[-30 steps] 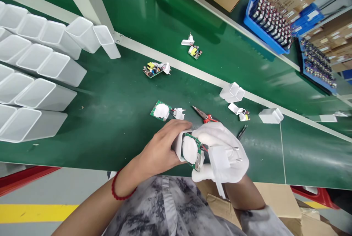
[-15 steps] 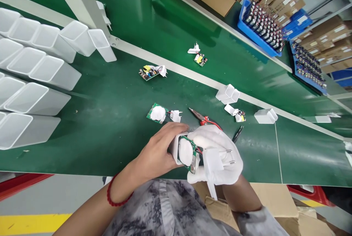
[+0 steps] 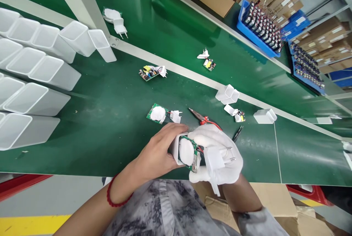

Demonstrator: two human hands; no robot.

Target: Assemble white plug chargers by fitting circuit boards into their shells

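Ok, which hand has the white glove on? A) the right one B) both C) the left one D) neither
A: the right hand is gloved and holds the plug cap, while the bare left hand grips the white housing.

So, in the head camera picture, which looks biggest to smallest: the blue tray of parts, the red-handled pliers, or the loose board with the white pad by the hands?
1. Blue tray, largest, though it is farthest away.
2 and 3. Red-handled pliers and board with the white pad look about alike; too close to rank.
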